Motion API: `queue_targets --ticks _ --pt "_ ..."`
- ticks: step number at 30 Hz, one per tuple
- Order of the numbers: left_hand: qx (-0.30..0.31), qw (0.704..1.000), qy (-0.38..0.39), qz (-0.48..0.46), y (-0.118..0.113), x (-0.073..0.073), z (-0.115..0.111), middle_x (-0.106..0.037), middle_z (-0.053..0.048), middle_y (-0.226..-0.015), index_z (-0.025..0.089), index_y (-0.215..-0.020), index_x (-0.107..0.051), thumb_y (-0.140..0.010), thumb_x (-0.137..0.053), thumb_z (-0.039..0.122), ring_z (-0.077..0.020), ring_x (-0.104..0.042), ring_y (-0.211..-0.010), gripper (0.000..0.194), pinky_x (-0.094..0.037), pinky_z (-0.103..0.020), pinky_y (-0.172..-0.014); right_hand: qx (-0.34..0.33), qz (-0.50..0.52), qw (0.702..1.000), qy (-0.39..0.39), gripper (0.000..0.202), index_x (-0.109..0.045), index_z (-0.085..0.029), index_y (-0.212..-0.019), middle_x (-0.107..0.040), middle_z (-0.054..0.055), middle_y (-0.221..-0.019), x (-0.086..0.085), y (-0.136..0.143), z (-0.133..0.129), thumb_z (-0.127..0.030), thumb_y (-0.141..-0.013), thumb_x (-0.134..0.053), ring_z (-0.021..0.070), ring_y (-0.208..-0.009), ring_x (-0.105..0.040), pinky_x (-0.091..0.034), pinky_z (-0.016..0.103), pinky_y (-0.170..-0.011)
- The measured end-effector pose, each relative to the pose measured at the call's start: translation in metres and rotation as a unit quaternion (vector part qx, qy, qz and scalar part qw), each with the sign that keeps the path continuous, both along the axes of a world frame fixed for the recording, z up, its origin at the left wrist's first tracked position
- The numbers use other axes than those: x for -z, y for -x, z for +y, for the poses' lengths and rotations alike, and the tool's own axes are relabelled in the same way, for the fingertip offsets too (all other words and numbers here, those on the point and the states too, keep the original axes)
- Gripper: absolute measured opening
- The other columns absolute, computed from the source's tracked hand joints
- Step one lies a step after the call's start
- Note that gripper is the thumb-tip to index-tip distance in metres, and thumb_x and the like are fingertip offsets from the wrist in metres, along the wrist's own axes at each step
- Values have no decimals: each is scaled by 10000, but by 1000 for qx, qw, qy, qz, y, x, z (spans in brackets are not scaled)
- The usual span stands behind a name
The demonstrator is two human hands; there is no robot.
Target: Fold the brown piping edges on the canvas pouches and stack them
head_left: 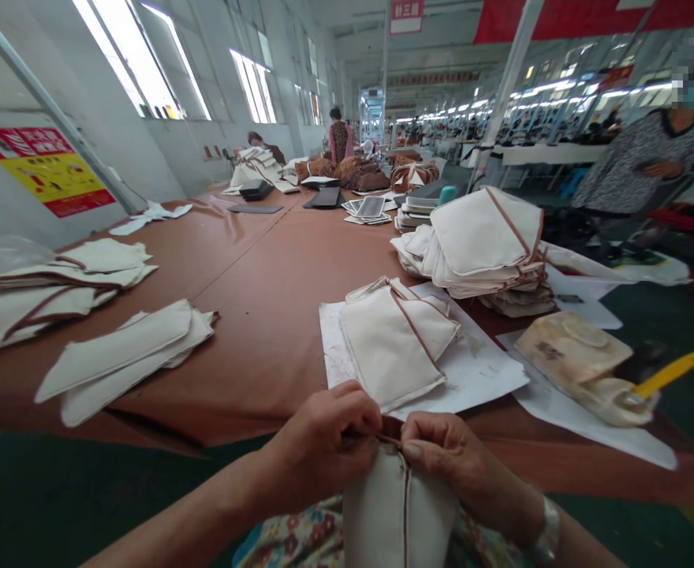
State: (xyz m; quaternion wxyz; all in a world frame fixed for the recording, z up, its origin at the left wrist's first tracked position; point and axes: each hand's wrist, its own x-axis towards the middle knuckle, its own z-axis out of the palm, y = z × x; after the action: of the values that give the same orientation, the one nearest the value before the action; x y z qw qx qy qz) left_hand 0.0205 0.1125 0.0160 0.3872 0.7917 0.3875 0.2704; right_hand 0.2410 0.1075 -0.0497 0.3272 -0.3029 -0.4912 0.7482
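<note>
A white fabric piece [376, 513] with a brown seam down its middle hangs over my lap at the table's front edge. My left hand [344, 434] pinches its brown top edge from the left. Closed on the same edge from the right is my right hand [442, 450], thumb against the fingers. The two hands are a small gap apart, with the brown trim between them. Just beyond them, a small stack of white pieces with brown piping [391, 339] lies on a white paper sheet [489, 379].
A taller stack of white pieces [483, 237] stands behind to the right. A stained plastic container [577, 355] with a yellow-handled tool [672, 374] sits at the right edge. More white pieces [128, 355] lie at left on the brown tabletop [252, 315]. A person [643, 158] is at far right.
</note>
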Motion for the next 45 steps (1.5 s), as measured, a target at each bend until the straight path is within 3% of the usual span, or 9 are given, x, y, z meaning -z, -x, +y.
queue_targets --ticks 6,13,19,26,29,33,36,39,45 --pt "40 978 -166 123 -1 2 -1 -573 -59 -1004 150 -849 -635 -842 -490 56 -119 -562 -749 172 -446 -223 -661 -2 -24 999 45 350 -728 -78 -899 -621 38 -761 -4 10 0 -381 -741 -800 101 -626 -461 -311 223 -575" --pt "84 883 -327 326 -9 5 -3 -590 -25 -791 177 -798 -602 -875 -517 119 -177 -521 -627 129 -423 -322 -581 47 -32 993 100 263 -762 -90 -760 -630 16 -619 -2 17 0 -332 -677 -821 87 -536 -450 -294 216 -523" --pt "77 876 -324 348 -14 17 -5 -549 -19 -772 180 -798 -569 -863 -551 88 -185 -504 -674 114 -410 -325 -595 41 -47 996 57 273 -746 -79 -723 -612 17 -621 -5 19 -1 -347 -709 -799 98 -569 -440 -302 230 -549" --pt "121 872 -326 344 -16 17 -6 -527 -58 -786 143 -832 -566 -882 -459 30 -213 -493 -751 163 -449 -325 -624 6 -142 986 -86 250 -647 -106 -641 -486 -28 -585 0 15 5 -284 -816 -661 94 -568 -350 -256 235 -528" --pt "108 918 -254 283 -15 17 -5 -527 -64 -834 149 -840 -536 -882 -424 26 -196 -489 -772 171 -461 -300 -659 -4 -154 985 -76 237 -647 -109 -646 -471 -32 -581 4 11 6 -282 -809 -652 93 -565 -337 -245 237 -525" --pt "58 986 -59 148 -10 9 3 -524 -42 -905 169 -823 -492 -868 -429 73 -150 -495 -800 123 -446 -245 -721 -28 -105 994 -31 268 -685 -97 -688 -507 -13 -608 1 9 5 -343 -793 -681 102 -585 -371 -261 240 -541" --pt "40 991 75 104 -8 4 10 -529 0 -831 165 -842 -557 -890 -524 207 -128 -469 -727 71 -406 -216 -655 -21 -68 997 -13 320 -668 -99 -689 -494 -16 -607 -3 9 5 -402 -789 -699 100 -586 -363 -260 238 -544" --pt "30 986 154 56 -11 6 11 -532 6 -773 136 -895 -625 -881 -598 381 -120 -437 -673 246 -359 -206 -580 -20 -48 999 -9 301 -643 -111 -689 -466 -24 -610 -4 8 3 -388 -802 -679 101 -595 -349 -263 235 -548" --pt "-17 964 267 10 -14 17 11 -462 25 -657 118 -790 -627 -884 -563 410 -109 -379 -612 314 -283 -206 -522 51 -82 994 -55 184 -594 -159 -863 -493 -22 -724 0 2 -5 -339 -879 -627 121 -656 -382 -315 237 -591"
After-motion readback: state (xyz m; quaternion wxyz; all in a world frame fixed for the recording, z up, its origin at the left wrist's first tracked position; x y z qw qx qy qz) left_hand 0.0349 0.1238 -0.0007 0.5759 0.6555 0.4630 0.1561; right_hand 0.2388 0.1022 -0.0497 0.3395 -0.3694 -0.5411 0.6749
